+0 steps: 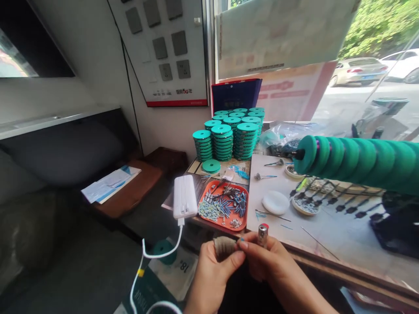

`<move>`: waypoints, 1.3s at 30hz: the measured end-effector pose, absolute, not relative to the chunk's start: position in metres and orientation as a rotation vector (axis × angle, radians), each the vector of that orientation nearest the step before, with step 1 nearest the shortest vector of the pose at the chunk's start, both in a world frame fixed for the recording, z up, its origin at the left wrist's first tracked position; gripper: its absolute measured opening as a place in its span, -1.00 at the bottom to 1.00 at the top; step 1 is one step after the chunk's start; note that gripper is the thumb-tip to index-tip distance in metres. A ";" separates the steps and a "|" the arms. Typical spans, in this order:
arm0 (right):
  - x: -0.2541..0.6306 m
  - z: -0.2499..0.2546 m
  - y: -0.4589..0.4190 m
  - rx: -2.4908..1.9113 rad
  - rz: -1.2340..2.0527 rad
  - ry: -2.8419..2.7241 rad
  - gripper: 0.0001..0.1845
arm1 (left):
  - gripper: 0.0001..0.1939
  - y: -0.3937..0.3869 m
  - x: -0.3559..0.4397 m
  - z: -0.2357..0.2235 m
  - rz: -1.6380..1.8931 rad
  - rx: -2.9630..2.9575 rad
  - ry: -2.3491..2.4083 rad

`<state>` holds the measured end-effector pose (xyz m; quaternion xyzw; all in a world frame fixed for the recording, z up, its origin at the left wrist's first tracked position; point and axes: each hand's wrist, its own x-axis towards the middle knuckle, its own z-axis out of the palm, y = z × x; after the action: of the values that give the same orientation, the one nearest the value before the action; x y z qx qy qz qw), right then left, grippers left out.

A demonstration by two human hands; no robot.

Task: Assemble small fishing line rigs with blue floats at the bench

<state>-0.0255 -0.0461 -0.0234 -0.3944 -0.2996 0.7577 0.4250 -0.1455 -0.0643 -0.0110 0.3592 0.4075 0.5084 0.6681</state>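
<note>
My left hand point(214, 270) and my right hand point(273, 259) meet in front of the table edge, fingertips pinched together. A beige wrap point(224, 247) covers a finger of the left hand. A tiny blue piece point(242, 239) shows between the fingertips; its kind is too small to make out. Upright in my right hand is a short silvery cylinder with a red end point(262, 235), resembling a lighter. Just beyond lies an orange tray point(244, 220) with several small blue and pale tubes point(212, 210) and metal bits. The fingers' undersides are hidden.
Green spools point(221, 144) stand stacked at the back. A long row of green discs point(356, 161) juts in from the right above hanging fishing rigs. A white power bank point(185, 196) trails a white cable point(178, 244). A white round lid point(275, 203) lies on the table.
</note>
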 end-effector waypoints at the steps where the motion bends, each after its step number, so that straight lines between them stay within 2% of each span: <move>1: -0.029 -0.026 -0.049 -0.988 1.923 -0.723 -0.62 | -0.87 -0.069 -0.148 -0.014 1.154 0.786 0.941; 10: -0.046 -0.035 -0.061 -1.095 1.890 -0.762 -0.59 | -0.81 -0.092 -0.154 -0.044 1.300 0.634 1.005; 39: -0.057 -0.039 -0.066 -1.241 1.724 -0.834 -0.58 | -0.75 -0.098 -0.150 -0.051 1.530 0.460 1.332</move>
<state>-0.0574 -0.0658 -0.0393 -0.4944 -0.3322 0.6868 0.4165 -0.1497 -0.0980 -0.0508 0.1908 0.5524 0.6344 0.5060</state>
